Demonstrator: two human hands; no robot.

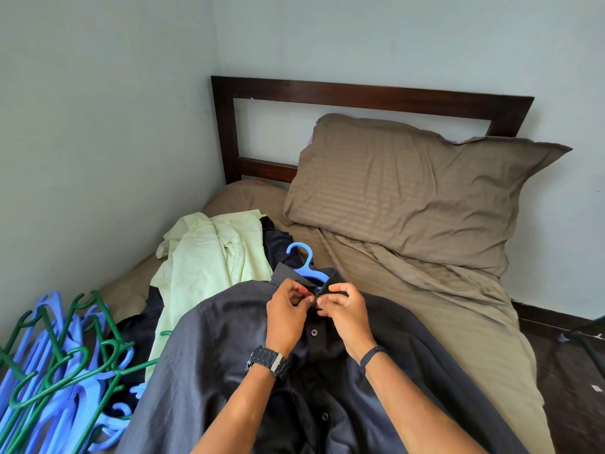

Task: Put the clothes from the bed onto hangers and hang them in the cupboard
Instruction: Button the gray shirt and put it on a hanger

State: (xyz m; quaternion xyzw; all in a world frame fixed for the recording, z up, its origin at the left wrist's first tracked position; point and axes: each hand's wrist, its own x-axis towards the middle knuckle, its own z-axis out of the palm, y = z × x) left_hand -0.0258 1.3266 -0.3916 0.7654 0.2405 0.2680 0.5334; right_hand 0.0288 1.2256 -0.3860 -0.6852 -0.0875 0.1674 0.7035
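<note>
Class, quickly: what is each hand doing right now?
Left hand: pinches the dark shirt placket just below the collar.
Right hand: pinches the same placket from the other side.

the shirt (229, 371) spread on the bed is dark charcoal with dark buttons. poking out of its collar is a bright blue hanger (304, 260). left of the shirt lies a pale green garment (209, 257), and further left a heap of blue and green hangers (59, 371). beyond the shirt, the pillow (409, 191) and sheet (442, 306) are taupe brown with faint tonal stripes, against a dark brown headboard (360, 91) and pale grey-green walls (98, 126).
</note>
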